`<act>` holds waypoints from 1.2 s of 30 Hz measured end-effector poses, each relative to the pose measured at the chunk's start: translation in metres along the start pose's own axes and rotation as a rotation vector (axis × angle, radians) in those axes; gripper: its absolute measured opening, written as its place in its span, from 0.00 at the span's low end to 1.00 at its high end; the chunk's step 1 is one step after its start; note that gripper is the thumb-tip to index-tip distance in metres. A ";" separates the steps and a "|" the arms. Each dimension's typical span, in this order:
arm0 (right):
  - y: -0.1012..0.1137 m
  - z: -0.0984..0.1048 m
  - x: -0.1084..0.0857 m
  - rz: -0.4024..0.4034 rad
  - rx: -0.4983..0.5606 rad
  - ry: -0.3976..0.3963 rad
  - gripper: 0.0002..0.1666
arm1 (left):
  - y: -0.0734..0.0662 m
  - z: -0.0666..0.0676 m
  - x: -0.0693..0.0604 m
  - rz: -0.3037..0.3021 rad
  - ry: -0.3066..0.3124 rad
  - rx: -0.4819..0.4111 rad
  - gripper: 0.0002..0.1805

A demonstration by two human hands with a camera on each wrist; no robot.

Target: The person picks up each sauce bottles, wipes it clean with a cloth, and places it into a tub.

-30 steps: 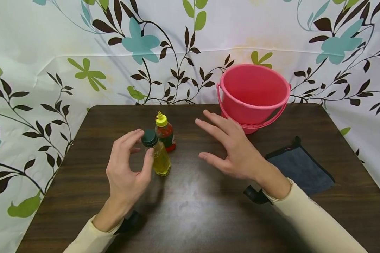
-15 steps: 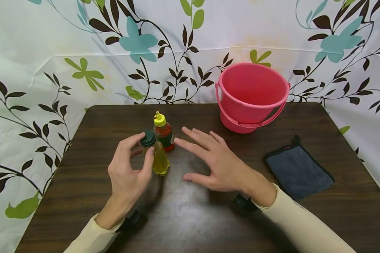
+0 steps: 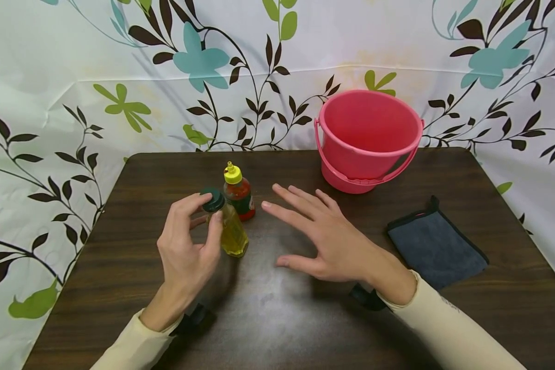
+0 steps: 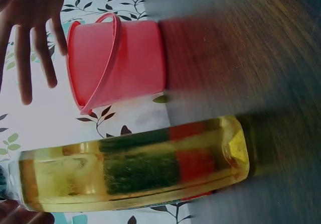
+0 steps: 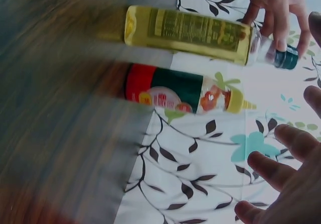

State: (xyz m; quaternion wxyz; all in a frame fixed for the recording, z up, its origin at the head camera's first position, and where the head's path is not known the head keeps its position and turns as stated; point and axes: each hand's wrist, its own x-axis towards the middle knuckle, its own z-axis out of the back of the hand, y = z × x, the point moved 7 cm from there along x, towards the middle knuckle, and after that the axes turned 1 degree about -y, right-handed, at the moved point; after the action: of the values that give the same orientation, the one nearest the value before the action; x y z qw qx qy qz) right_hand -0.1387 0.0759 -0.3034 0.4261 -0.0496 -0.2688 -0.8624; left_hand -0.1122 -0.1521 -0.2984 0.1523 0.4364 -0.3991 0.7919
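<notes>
As our left hand [image 3: 185, 246] pinched the green cap [image 3: 216, 202] of the oil bottle [image 3: 234, 236], the bottle, between our hands, tipped slightly leftward; our right hand [image 3: 332, 241], fingers spread wide, eased back, leaving control, we judged, to the left.

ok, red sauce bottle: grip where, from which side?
Probably round the red sauce bottle at its labelled body, from the right, where the open right hand is. It stands upright, its body wider than the tapered yellow cap; the oil bottle and left hand crowd its near left.
</notes>
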 end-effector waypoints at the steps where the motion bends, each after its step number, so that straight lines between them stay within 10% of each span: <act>1: -0.001 0.003 -0.003 -0.006 -0.006 -0.006 0.55 | -0.001 0.000 0.000 0.000 -0.003 -0.004 0.19; 25: -0.051 0.072 -0.118 -0.324 -0.092 -0.157 0.61 | -0.056 -0.057 -0.001 -0.263 0.129 -0.127 0.17; 36: -0.063 0.078 -0.155 -0.435 -0.091 -0.183 0.62 | -0.075 -0.085 -0.002 -0.291 0.194 -0.186 0.15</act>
State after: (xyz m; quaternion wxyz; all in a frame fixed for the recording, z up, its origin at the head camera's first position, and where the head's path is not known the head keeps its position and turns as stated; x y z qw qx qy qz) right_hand -0.0995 0.2567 -0.3120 0.2015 -0.0877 -0.2714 -0.9371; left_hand -0.1150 -0.0390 -0.2885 0.3427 0.3953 -0.3864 0.7596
